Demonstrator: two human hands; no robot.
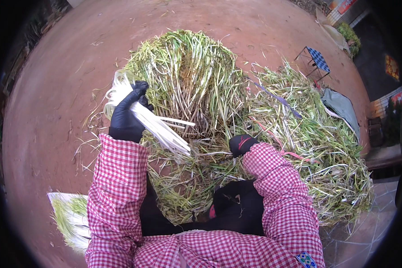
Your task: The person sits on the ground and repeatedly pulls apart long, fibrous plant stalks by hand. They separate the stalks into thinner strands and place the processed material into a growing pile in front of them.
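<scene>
My left hand (128,111), in a black glove, is closed around a bundle of peeled white stalks (161,131). Their pale, limp ends loop above the fist, and the straight ends point down to the right. One stalk sticks out from the bundle. To the right, my right hand (243,145), in a black glove with red marks, is curled low over the loose greens. A thin pale stalk (216,153) runs to its fingers, which are partly hidden. Beyond both hands rises a large heap of yellow-green, white-stemmed plants (190,80), with brown roots and dry bits at its near side.
A second heap of greens (317,152) spreads to the right, with a purple strap (279,99) and a pink tie (295,155) on it. Behind it stands a small blue-checked folding stool (318,60). Cleaned stalks (73,221) lie on a white sheet at the lower left.
</scene>
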